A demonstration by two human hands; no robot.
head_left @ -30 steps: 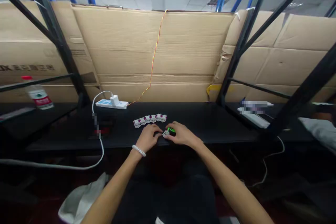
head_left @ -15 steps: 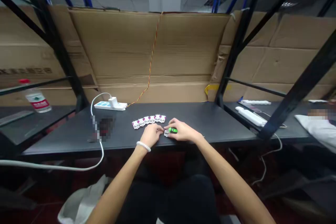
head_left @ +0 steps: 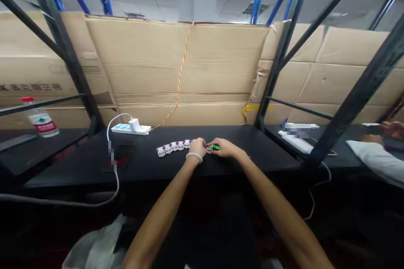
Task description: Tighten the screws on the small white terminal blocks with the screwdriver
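A curved row of small white pieces with purple parts [head_left: 174,146] lies on the black table [head_left: 151,168]. My left hand [head_left: 198,147], with a white bracelet on its wrist, is at the row's right end and hides part of it. Its fingers are pinched together; what they hold is too small to tell. My right hand [head_left: 226,148] is closed around a small green-and-black tool [head_left: 216,147], whose kind I cannot make out. Another small white piece [head_left: 209,150] shows between the two hands, partly covered by fingers.
Left on the table are a white power strip [head_left: 143,130] with a plugged-in charger [head_left: 134,124] and a white cable [head_left: 117,180]. A water bottle [head_left: 44,124] stands beyond the left frame post. Another person's sleeve [head_left: 369,157] is at far right, near a white strip [head_left: 296,143].
My left hand has moved right and slightly away from me, up to the end of the row. My right hand has shifted slightly right, still with the green-and-black tool. The view is brighter.
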